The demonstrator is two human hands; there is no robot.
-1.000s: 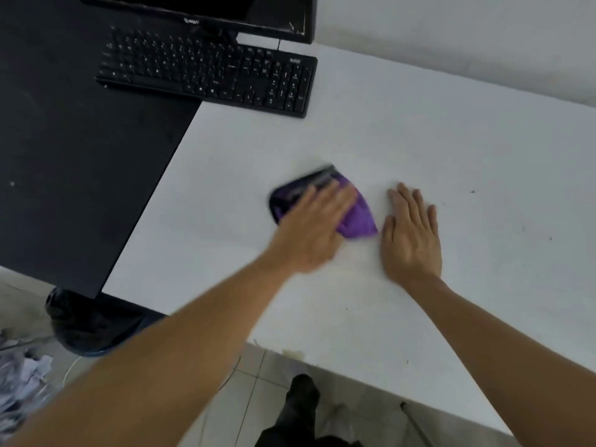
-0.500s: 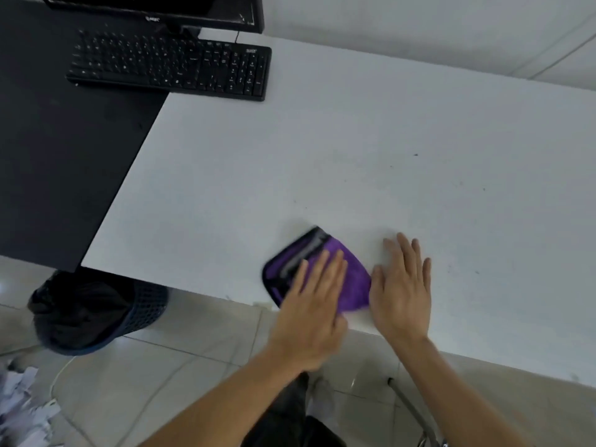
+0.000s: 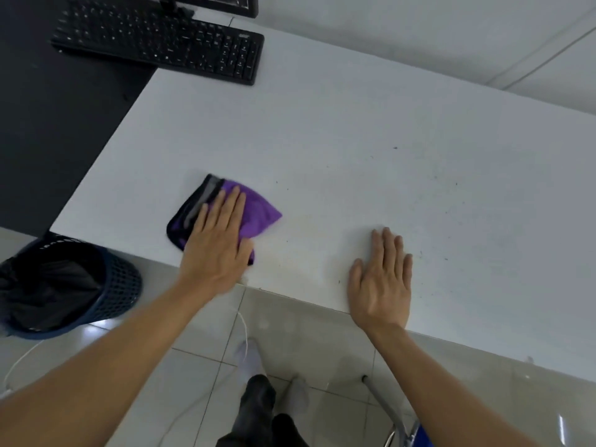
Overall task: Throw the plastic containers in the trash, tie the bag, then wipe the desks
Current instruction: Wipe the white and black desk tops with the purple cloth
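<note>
Desks number two: a black desktop (image 3: 48, 130) at the far left, carrying most of one black plastic keyboard (image 3: 161, 43), abuts a white laminate desk (image 3: 354, 140). One blue mesh wastebasket (image 3: 121, 285), lined with a black bag (image 3: 48, 285), sits on the floor below. The left hand (image 3: 216, 243), fingers straight, presses one folded purple-and-black cloth (image 3: 258, 214) near the white desk's front edge. The right hand (image 3: 382, 279) lies flat on bare desk, well apart from the cloth.

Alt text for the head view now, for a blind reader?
The left hand presses a purple cloth flat on the white desk near its front edge; the right hand rests flat on the desk, apart from it. A black keyboard lies at the back left.
</note>
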